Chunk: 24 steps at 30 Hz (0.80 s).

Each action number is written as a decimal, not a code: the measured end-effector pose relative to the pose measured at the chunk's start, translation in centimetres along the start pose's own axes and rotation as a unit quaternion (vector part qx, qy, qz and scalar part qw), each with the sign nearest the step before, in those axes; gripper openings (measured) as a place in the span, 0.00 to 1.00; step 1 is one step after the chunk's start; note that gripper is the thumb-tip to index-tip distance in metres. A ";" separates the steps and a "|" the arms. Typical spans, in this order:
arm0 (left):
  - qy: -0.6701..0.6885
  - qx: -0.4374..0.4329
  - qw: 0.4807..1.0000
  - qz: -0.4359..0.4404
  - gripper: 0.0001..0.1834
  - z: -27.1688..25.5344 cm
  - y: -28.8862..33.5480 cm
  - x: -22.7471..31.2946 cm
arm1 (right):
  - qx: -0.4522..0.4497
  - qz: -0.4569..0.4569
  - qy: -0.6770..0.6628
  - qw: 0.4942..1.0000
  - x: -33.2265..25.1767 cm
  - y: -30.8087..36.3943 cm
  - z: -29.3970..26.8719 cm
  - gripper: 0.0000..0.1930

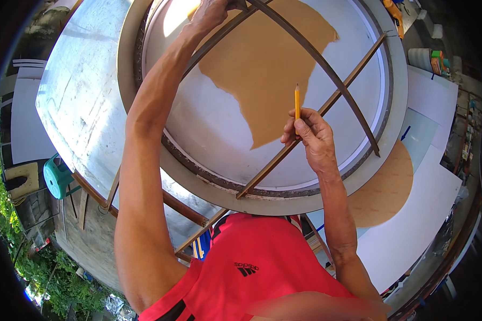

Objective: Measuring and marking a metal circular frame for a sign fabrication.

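My right hand (313, 140) pinches a yellow pencil (298, 101), its tip pointing up and away from me. Below it is a large round frame (284, 199) with a pale inner panel (198, 139), on which lies a big tan shape (251, 69) with ragged edges. Narrow wooden strips cross over the frame: a dark curved strip (318, 56) meets a straight brown strip (276, 160) right of my right hand. At the top edge my left hand (211, 15) has its fingers closed near the crossing of two strips; what they grip is partly cut off.
A metal-topped table (85, 80) extends on the left, with a green stool (58, 176) beyond its edge. On the right lie white sheets (412, 219) and a round brown board (388, 187). An orange tool (394, 13) rests at the upper right. Plants (53, 278) grow at lower left.
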<state>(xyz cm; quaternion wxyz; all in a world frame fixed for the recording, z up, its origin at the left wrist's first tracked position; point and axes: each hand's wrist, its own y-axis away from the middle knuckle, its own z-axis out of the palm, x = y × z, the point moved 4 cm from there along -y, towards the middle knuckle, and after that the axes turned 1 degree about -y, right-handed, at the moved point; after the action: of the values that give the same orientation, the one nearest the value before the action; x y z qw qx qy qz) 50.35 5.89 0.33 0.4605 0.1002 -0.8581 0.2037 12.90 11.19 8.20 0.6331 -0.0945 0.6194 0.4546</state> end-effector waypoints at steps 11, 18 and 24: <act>0.295 0.042 0.954 0.016 0.15 -0.3 0.2 0.3 | 0.008 0.021 0.025 0.999 1.3 -3.7 2.3 0.13; 0.036 0.052 0.995 0.077 0.12 -1.3 0.3 0.3 | 0.011 0.029 0.031 0.999 2.1 -5.9 3.6 0.14; -0.017 0.074 0.994 0.078 0.11 -0.6 0.6 0.4 | 0.013 0.041 0.027 0.999 2.2 -8.4 4.1 0.13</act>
<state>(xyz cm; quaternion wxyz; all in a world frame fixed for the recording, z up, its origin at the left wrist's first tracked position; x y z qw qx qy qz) 50.37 6.66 0.77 0.4196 0.0704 -0.8538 0.2998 21.16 10.22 3.39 0.5983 -0.0727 0.6452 0.4696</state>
